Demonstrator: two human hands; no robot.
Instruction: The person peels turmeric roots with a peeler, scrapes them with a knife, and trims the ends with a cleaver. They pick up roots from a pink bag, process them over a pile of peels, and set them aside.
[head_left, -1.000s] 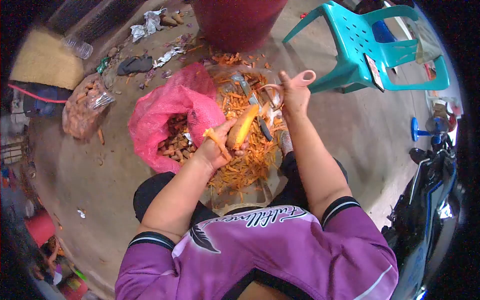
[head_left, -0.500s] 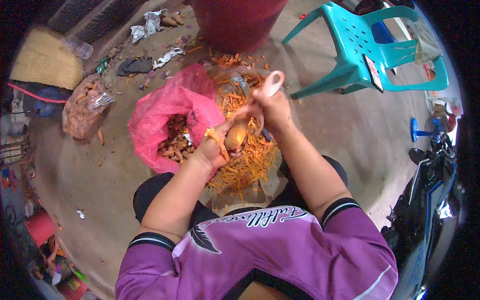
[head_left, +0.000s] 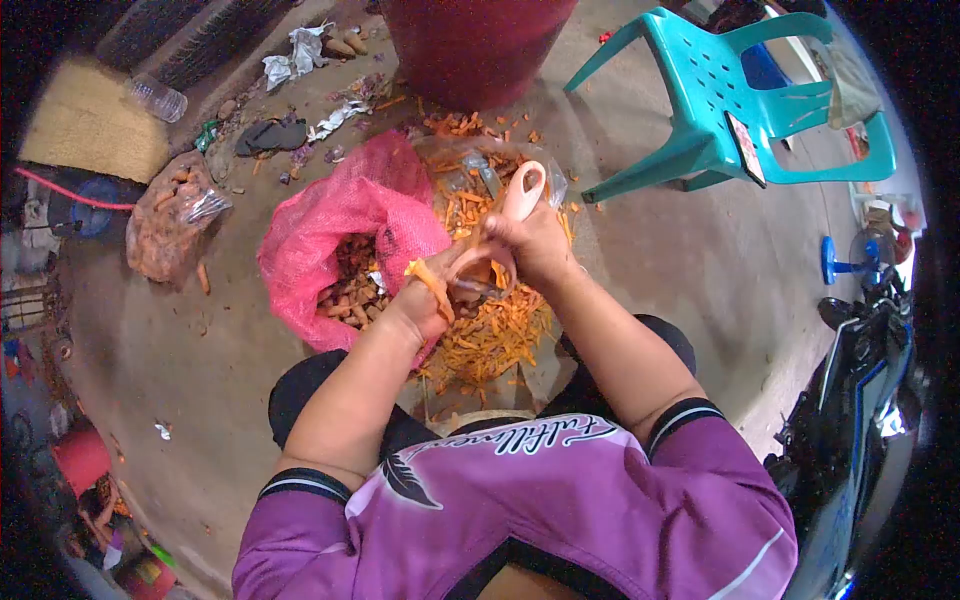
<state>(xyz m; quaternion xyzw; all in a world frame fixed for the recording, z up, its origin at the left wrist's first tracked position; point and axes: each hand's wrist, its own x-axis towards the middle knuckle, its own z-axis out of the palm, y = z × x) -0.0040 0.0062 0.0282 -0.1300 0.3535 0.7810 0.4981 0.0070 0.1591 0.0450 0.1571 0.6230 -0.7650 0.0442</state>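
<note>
My left hand (head_left: pixel 428 300) is closed around an orange-fleshed root (head_left: pixel 480 283), with a strip of orange peel lying over the hand. My right hand (head_left: pixel 533 240) grips a peeler (head_left: pixel 526 190) by its pale pink handle, and its curved head lies across the root. Part of the root is hidden by the peeler and fingers. Below both hands spreads a pile of orange peelings (head_left: pixel 490 340). Beside my left hand stands an open pink woven sack (head_left: pixel 325 205) with many brown roots (head_left: pixel 350 298) inside.
A dark red tub (head_left: pixel 475 50) stands ahead, with a teal plastic chair (head_left: pixel 700 90) to its right. At the left are a clear bag of roots (head_left: pixel 175 225) and a dark sandal (head_left: pixel 270 137). A motorcycle (head_left: pixel 860 390) is at the right edge.
My right hand and the peeler have moved down and slightly left, closer to my left hand. The peeler's head now covers more of the root.
</note>
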